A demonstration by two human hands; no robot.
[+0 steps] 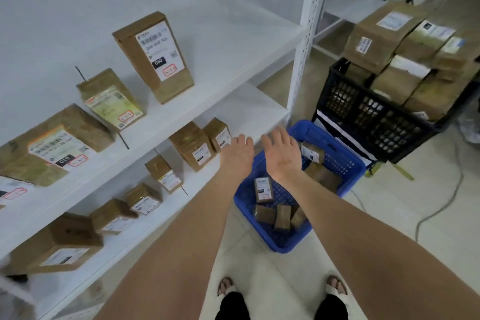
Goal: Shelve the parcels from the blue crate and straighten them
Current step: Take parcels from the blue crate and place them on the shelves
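Above the blue crate [348, 163], which sits on the floor just right of the racking, both bare arms reach forward. The left hand [237, 156] is flat, with straight fingers, and holds nothing. Its fingertips lie by the front edge of the lower shelf [249, 112], just beside the end parcel [218, 134] there; whether they touch it cannot be told. The right hand [281, 154] is also empty, its fingers relaxed and slightly spread over the crate's far left corner. Loose parcels [263, 189] lie scattered in the crate, some label-up and some on their sides. More parcels stand in a ragged row along the lower shelf, several of them tilted. On the upper shelf [233, 41] a tall box [153, 57] marked 060 stands upright, with two more labelled parcels leaning to its left. Right of the white post [306, 34], a black crate [368, 117] holds bigger boxes [389, 34] piled above its rim. A grey cable [441, 205] trails over the tiled floor. Two sandalled feet [226, 286] show at the bottom.
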